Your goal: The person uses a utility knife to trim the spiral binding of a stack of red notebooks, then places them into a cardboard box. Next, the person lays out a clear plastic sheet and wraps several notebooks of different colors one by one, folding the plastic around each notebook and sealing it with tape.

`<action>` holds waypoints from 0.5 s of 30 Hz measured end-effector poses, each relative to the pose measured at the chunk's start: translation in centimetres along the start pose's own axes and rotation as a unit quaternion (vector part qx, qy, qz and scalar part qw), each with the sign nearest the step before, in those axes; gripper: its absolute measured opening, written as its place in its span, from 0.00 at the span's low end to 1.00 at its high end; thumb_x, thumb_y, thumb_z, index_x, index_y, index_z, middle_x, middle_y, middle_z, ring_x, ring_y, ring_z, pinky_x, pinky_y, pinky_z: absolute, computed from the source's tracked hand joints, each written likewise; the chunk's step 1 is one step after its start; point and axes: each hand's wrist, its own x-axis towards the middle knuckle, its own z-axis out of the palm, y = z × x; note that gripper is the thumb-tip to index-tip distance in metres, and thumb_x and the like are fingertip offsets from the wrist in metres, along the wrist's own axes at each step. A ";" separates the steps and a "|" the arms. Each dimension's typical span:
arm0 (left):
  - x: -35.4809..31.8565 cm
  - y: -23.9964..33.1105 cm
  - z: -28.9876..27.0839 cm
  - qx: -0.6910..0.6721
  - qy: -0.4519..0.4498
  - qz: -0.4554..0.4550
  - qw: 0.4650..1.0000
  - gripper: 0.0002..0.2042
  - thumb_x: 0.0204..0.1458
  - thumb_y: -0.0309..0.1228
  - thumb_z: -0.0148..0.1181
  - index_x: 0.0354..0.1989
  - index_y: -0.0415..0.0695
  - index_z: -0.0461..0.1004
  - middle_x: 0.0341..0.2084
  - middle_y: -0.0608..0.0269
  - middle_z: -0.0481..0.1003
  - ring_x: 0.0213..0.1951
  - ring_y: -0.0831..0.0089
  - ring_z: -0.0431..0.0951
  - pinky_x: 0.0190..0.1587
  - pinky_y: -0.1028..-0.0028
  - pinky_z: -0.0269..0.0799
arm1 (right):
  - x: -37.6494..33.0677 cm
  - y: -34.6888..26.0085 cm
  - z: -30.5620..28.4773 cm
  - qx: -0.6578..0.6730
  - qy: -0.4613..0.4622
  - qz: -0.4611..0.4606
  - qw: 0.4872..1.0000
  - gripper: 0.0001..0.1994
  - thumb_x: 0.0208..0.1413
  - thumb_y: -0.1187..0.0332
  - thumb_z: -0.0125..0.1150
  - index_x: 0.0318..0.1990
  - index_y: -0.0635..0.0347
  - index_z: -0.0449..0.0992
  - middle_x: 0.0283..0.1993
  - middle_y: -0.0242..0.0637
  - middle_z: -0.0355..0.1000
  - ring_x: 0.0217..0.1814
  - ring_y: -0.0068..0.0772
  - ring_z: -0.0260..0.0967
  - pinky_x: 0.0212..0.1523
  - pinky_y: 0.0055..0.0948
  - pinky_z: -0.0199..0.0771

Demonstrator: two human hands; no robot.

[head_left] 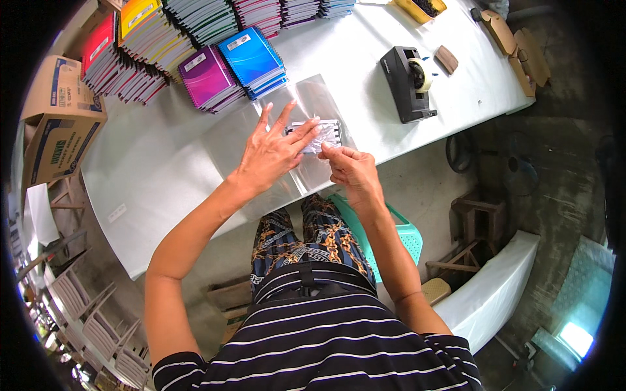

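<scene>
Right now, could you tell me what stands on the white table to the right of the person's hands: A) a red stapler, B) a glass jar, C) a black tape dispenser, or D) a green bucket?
C: a black tape dispenser holding a tape roll stands on the white table, right of both hands.

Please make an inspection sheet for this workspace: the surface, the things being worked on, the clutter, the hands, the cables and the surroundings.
Surface: white table, mostly bare near the front edge.
Job's things: clear plastic sleeve lying flat; small silvery packet on it.
Clutter: spiral notebooks, a purple pile and a blue pile, more rows behind; black tape dispenser; flat brown cartons at the far right corner.
Hands: left hand flat, fingers spread, pressing on the packet; right hand pinching the packet's near edge.
Cables: nothing seen.
Surroundings: cardboard box at the left, green plastic stool, wooden stools, concrete floor.
</scene>
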 end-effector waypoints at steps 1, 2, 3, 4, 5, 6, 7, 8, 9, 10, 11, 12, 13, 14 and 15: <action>0.0 -0.1 0.0 -0.001 0.002 0.002 1.000 0.31 0.48 0.37 0.65 0.63 0.60 0.65 0.66 0.83 0.59 0.70 0.61 0.49 0.69 0.46 0.44 | 0.3 0.9 0.3 -0.001 0.010 -0.002 1.000 0.13 0.53 0.63 0.68 0.31 0.68 0.79 0.18 0.19 0.57 0.17 0.10 0.47 0.19 0.15 0.45; 0.0 -0.1 0.0 -0.003 0.002 0.002 1.000 0.31 0.48 0.37 0.65 0.63 0.60 0.65 0.66 0.83 0.59 0.70 0.61 0.49 0.69 0.46 0.45 | 0.5 1.8 0.6 -0.006 0.037 -0.006 0.999 0.14 0.53 0.63 0.68 0.30 0.68 0.78 0.17 0.19 0.57 0.16 0.11 0.46 0.18 0.16 0.43; -0.1 -0.2 0.0 -0.005 0.002 0.003 1.000 0.30 0.48 0.37 0.65 0.63 0.59 0.65 0.66 0.82 0.59 0.70 0.61 0.49 0.69 0.46 0.45 | 0.7 2.6 0.9 -0.010 0.064 -0.011 0.998 0.14 0.52 0.63 0.69 0.29 0.69 0.78 0.17 0.19 0.57 0.15 0.11 0.45 0.17 0.17 0.42; -0.2 -0.1 0.0 -0.012 0.003 0.004 1.000 0.30 0.48 0.37 0.65 0.63 0.59 0.65 0.66 0.82 0.60 0.70 0.60 0.50 0.69 0.46 0.45 | 0.7 3.2 1.1 -0.015 0.092 -0.015 0.996 0.15 0.52 0.63 0.69 0.29 0.69 0.78 0.16 0.19 0.57 0.14 0.11 0.44 0.17 0.18 0.41; -0.4 -0.2 0.2 -0.017 0.003 0.004 1.000 0.30 0.49 0.36 0.64 0.64 0.59 0.65 0.65 0.82 0.60 0.70 0.60 0.51 0.69 0.46 0.46 | 0.5 3.5 0.8 -0.018 0.082 0.000 0.996 0.14 0.53 0.62 0.69 0.29 0.67 0.78 0.18 0.22 0.62 0.18 0.13 0.54 0.20 0.18 0.51; -0.6 -0.3 0.3 -0.023 0.002 0.005 1.000 0.30 0.49 0.36 0.64 0.64 0.59 0.65 0.65 0.82 0.60 0.69 0.60 0.51 0.68 0.46 0.46 | 0.5 4.0 1.2 -0.020 0.090 -0.025 0.995 0.13 0.53 0.62 0.68 0.30 0.65 0.78 0.21 0.23 0.64 0.23 0.14 0.58 0.24 0.18 0.56; -0.8 -0.4 0.5 -0.025 0.005 0.004 1.000 0.30 0.49 0.36 0.64 0.64 0.59 0.65 0.65 0.82 0.60 0.69 0.59 0.52 0.68 0.46 0.47 | 0.5 4.6 1.6 -0.022 0.098 -0.050 0.994 0.12 0.54 0.62 0.68 0.31 0.64 0.78 0.24 0.24 0.67 0.27 0.15 0.62 0.29 0.18 0.61; -0.8 -0.5 0.6 -0.026 0.007 0.005 1.000 0.30 0.49 0.36 0.64 0.63 0.59 0.65 0.65 0.81 0.60 0.69 0.58 0.53 0.68 0.46 0.47 | 0.6 5.2 1.8 -0.022 0.106 -0.076 0.991 0.11 0.55 0.63 0.67 0.32 0.62 0.78 0.27 0.25 0.70 0.31 0.16 0.66 0.33 0.19 0.66; -0.6 -0.6 0.6 -0.026 0.011 0.006 1.000 0.30 0.48 0.36 0.65 0.63 0.59 0.65 0.65 0.81 0.60 0.68 0.58 0.53 0.68 0.47 0.48 | 0.9 5.9 1.4 -0.014 0.095 -0.093 0.991 0.10 0.55 0.63 0.67 0.32 0.62 0.78 0.30 0.26 0.71 0.35 0.17 0.67 0.37 0.20 0.66; -0.5 -0.7 0.5 -0.023 0.005 0.009 1.000 0.30 0.49 0.37 0.64 0.64 0.59 0.65 0.66 0.81 0.59 0.68 0.57 0.54 0.68 0.47 0.48 | 1.3 6.8 0.8 -0.007 0.083 -0.110 0.990 0.10 0.56 0.63 0.66 0.32 0.61 0.78 0.33 0.26 0.72 0.39 0.18 0.68 0.42 0.22 0.67; -0.4 -0.7 0.3 -0.020 -0.002 0.014 1.000 0.30 0.49 0.37 0.64 0.64 0.59 0.64 0.66 0.81 0.59 0.68 0.57 0.54 0.68 0.47 0.48 | 1.5 7.5 0.5 0.003 0.073 -0.127 0.989 0.09 0.56 0.63 0.65 0.32 0.61 0.78 0.36 0.27 0.73 0.43 0.19 0.69 0.46 0.24 0.68; -0.3 -0.7 0.0 -0.016 -0.009 0.019 1.000 0.30 0.50 0.37 0.64 0.64 0.58 0.64 0.66 0.81 0.59 0.68 0.56 0.54 0.68 0.48 0.49 | 1.8 8.2 0.3 0.001 0.079 -0.154 0.985 0.09 0.57 0.64 0.65 0.32 0.61 0.78 0.37 0.27 0.73 0.42 0.19 0.69 0.46 0.23 0.68; -0.2 -0.7 -0.1 -0.010 -0.020 0.022 1.000 0.31 0.50 0.39 0.63 0.65 0.57 0.63 0.66 0.79 0.59 0.68 0.56 0.54 0.68 0.47 0.49 | 2.0 8.9 0.2 -0.001 0.085 -0.181 0.980 0.09 0.57 0.64 0.64 0.32 0.61 0.78 0.37 0.27 0.72 0.42 0.19 0.69 0.46 0.23 0.68; -0.1 -0.9 -0.2 -0.004 -0.030 0.025 0.999 0.31 0.51 0.41 0.62 0.65 0.57 0.62 0.67 0.77 0.58 0.68 0.55 0.54 0.68 0.47 0.49 | 2.1 9.2 0.3 -0.004 0.090 -0.209 0.974 0.09 0.58 0.65 0.64 0.32 0.61 0.78 0.38 0.27 0.72 0.42 0.18 0.68 0.46 0.23 0.67; 0.1 -1.0 -0.3 0.002 -0.040 0.028 0.999 0.31 0.52 0.42 0.61 0.66 0.56 0.61 0.67 0.76 0.58 0.68 0.54 0.54 0.67 0.47 0.49 | 2.2 9.5 0.2 -0.011 0.093 -0.216 0.972 0.09 0.58 0.65 0.63 0.32 0.61 0.78 0.38 0.27 0.72 0.43 0.18 0.68 0.46 0.22 0.67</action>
